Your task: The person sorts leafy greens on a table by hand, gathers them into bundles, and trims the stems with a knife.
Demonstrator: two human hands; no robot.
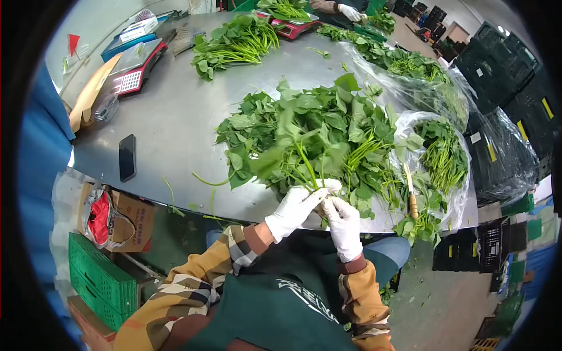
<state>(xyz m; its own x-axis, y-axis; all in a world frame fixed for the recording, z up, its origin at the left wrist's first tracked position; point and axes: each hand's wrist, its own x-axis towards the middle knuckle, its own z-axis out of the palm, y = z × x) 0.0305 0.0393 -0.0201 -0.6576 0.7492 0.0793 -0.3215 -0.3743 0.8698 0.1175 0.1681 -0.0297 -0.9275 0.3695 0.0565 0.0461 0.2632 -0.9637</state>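
Both of my hands wear white gloves and meet at the table's near edge. My left hand (294, 212) is closed around the stems of a small bunch of leafy greens (303, 157), whose leaves point away from me and are slightly blurred. Close against it, my right hand (344, 227) pinches at the stem ends; exactly what lies between its fingertips is hidden. Just beyond the hands spreads a large pile of leafy greens (333, 117). To the right, a knife (412, 202) with a wooden handle rests on the greens, its blade pointing away.
A phone (127, 158) lies on the metal table (170, 123). Red scales (137, 73) stand at the back left, near another bunch of greens (234, 47). Clear plastic bags (459, 175) of greens line the right side. Across the table, a person's gloved hand (350, 13) shows.
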